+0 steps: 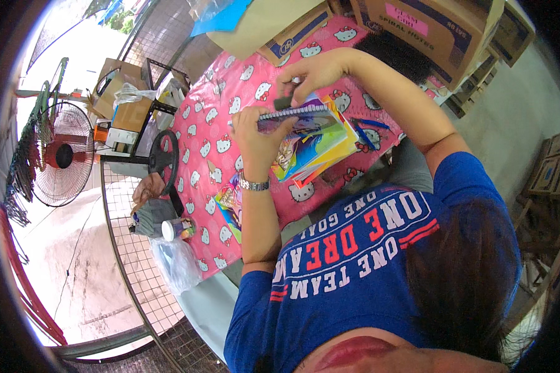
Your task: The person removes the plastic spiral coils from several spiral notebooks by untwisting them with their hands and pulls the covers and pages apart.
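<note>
Nearest us, the bench (286, 209) edge runs just below the spiral notebook (312, 135), which lies slanted over a layer of bright covers or sheets (303, 180) on the pink cloth. We judge it light, with covers that bend and a glossy face likely to slide on what is beneath. The wire spiral (297, 112) along its far side looks like the firmest place to hold; squeezed hard, its coils could bend.

Our left hand (257, 129) has its grip closed on the spiral's left end, thumb over the cover. Our right hand (317, 73) curls above the spiral beside a blurred dark piece (283, 102); we cannot tell whether its grip holds that piece.

To the right, blue pens (368, 132) crowd that side. Pink cloth stretches leftward, giving us more room, up to the black ring (163, 163). Farther off, a cardboard box (295, 34) limits reaching forward.
</note>
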Available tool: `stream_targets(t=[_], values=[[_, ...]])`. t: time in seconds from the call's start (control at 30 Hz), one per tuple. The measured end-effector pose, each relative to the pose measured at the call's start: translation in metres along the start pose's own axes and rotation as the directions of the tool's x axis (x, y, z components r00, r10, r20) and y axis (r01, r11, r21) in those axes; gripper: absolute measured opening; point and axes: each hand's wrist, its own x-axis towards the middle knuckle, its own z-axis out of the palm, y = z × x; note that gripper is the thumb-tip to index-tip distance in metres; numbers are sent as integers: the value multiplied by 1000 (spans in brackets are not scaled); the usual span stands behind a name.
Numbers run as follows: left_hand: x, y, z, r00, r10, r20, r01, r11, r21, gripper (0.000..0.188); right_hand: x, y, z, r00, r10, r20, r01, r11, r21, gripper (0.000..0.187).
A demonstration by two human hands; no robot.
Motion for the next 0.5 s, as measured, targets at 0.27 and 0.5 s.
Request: stream_targets(t=[0.27,0.5], values=[[-3,-1,-6,1000,1,-20,-1,1000,-7,44,12,6,12,997,-48,-64,75,834,546,61],[-5,-7,-11,996,-93,0,93,995,-46,44,12,-4,7,990,-137,-35,109,588,802,55]])
